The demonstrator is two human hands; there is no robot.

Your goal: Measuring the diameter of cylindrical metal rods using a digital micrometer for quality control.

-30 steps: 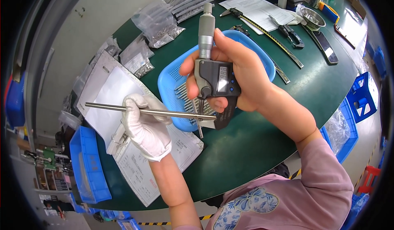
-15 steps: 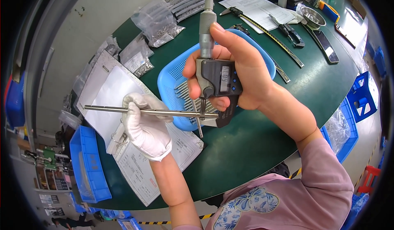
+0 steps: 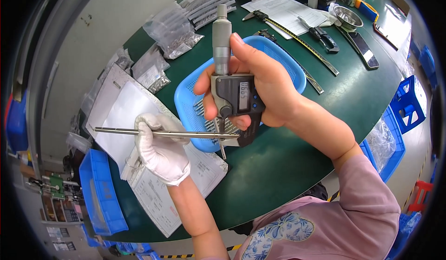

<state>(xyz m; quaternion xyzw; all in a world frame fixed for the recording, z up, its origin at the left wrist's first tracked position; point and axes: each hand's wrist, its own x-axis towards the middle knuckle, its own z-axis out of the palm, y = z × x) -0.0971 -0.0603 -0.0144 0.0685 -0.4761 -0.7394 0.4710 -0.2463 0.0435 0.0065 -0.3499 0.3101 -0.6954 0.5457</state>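
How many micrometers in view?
2. One micrometer is in the right hand, at the rod held by the gloved left hand; the second micrometer lies between the long caliper and the phone. More may be hidden.

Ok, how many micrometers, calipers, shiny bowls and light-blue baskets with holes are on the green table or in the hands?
Micrometers: 2 (held micrometer, resting micrometer)
Calipers: 2 (yellow-and-black caliper, partly hidden caliper)
Shiny bowl: 1
Light-blue basket: 1
Total: 6
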